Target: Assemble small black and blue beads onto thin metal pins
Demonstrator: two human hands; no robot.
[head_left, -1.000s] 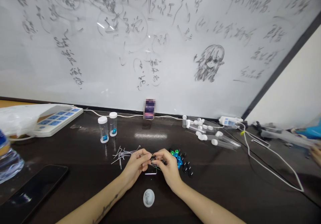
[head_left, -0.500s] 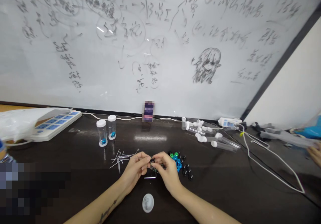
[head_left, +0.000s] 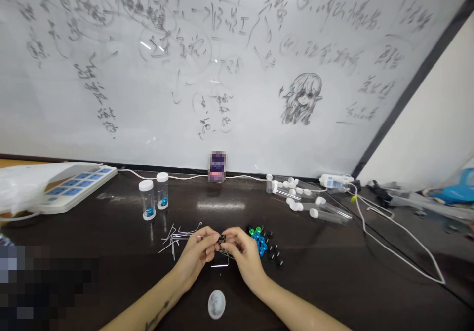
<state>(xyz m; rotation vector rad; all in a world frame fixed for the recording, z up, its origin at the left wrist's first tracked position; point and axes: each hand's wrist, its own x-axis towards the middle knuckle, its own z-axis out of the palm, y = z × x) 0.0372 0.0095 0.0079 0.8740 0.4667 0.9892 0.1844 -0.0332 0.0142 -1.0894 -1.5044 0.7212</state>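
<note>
A small black part point(head_left: 222, 239) is pinched between the fingertips of my left hand point(head_left: 197, 249) and my right hand point(head_left: 244, 254). Its exact kind is too small to make out, and fingers cover its ends. Beneath my hands, a bent hex key point(head_left: 219, 266) lies on the dark table, with more thin metal pieces partly hidden behind the fingers. Several L-shaped hex keys point(head_left: 173, 242) are scattered beside my left hand. To the right of my right hand sit blue metal pieces point(head_left: 261, 246), green ones point(head_left: 258, 230) and several black-headed screws point(head_left: 277, 255).
Two capped clear tubes point(head_left: 147, 200) holding blue pieces stand at the left, near a power strip point(head_left: 76, 185). A small whitish translucent dish point(head_left: 217, 304) lies in front. Clear tubes with white caps point(head_left: 329, 216) are at the back right, beside a white cable point(head_left: 403, 239). A phone point(head_left: 217, 167) leans at the whiteboard.
The whole view has shifted slightly. Both hands keep their pinch, and the black part shows a little more between the fingertips. The other person's hand at the far right is gone from view.
</note>
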